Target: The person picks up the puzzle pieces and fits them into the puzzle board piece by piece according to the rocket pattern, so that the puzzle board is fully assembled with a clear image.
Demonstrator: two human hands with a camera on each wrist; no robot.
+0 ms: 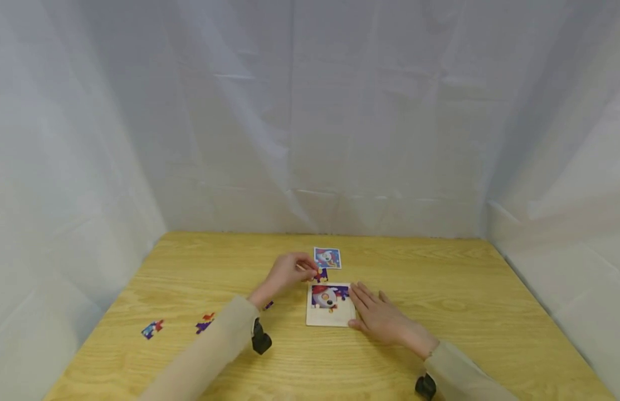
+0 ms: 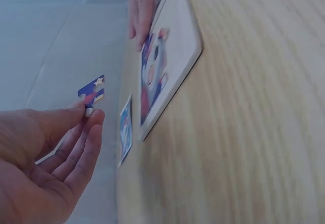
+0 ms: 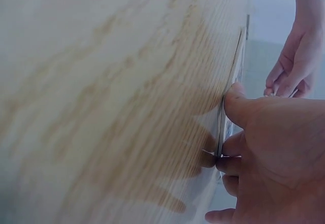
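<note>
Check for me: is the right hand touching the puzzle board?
Touching. In the right wrist view the right hand has its thumb pressed against the edge of the puzzle board, with no gap.

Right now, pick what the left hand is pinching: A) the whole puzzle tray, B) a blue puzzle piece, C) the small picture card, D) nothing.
B: the left hand pinches a blue puzzle piece at its fingertips, above the puzzle tray.
</note>
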